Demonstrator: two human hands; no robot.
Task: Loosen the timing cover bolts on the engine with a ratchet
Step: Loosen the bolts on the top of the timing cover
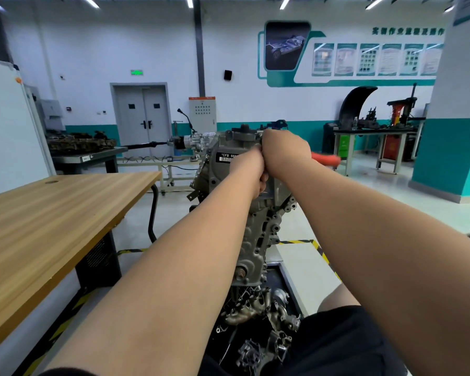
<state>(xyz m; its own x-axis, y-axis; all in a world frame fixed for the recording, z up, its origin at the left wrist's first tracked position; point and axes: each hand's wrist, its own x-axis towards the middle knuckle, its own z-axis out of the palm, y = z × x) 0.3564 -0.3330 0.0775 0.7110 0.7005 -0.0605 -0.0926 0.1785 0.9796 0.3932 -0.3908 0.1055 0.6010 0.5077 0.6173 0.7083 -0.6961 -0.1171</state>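
Your right hand (285,151) is closed around the ratchet (326,159), and only the orange end of its handle shows, pointing to your right. Your left hand (248,169) is curled tight against the right one, at the upper part of the timing cover (255,226), just beside the white label (227,157). What its fingers hold I cannot tell, because the head of the ratchet and the bolt are both hidden behind your hands. The engine (242,134) stands upright in front of you, with the bench (52,218) well apart on your left. The main danger, as I judge it, is that the socket is not fully seated on the bolt. If you pull hard then, it can jump off and round the bolt head, and your knuckles will hit the sharp ribs of the cover. Your left fingers are very near the head, so they can be pinched when the bolt suddenly gives way. Both arms are stretched far forward, so a sudden release can also take your balance, and loose parts (255,316) lie below the engine where you could step or fall. Pull evenly, not with a jerk
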